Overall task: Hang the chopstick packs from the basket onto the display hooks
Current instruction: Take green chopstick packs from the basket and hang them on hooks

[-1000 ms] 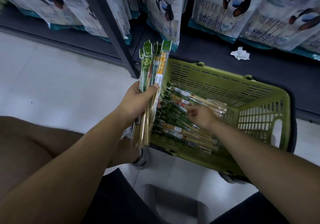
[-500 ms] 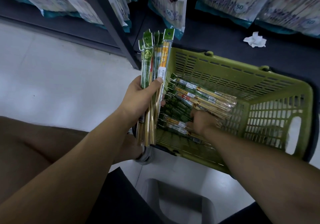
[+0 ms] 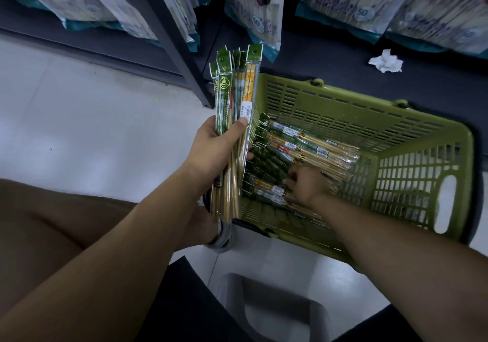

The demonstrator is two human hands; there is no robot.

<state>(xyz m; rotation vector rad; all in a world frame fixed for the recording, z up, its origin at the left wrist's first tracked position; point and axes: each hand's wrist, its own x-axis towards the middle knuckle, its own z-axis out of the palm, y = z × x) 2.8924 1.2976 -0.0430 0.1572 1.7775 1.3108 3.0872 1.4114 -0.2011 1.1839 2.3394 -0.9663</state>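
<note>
Gripping chopstick packs [image 3: 232, 98] upright in left hand [image 3: 216, 148], right hand [image 3: 306, 185] in basket [image 3: 343, 114], its grip unclear.

Floor [image 3: 92, 130]: pale glossy tiles are seen at the left and below.
On the floor: a green basket [image 3: 369, 119] is set at the shelf's front edge; a grey stool [image 3: 277, 307] is stood nearer.
In the basket: chopstick packs [image 3: 311, 146] are laid flat.
Bottom shelf [image 3: 330, 59]: a dark board is seen beside a dark post [image 3: 174, 37].
On the shelf: printed bags [image 3: 253, 11] are stood in a row; a crumpled white paper [image 3: 386, 61] is left before them.
</note>
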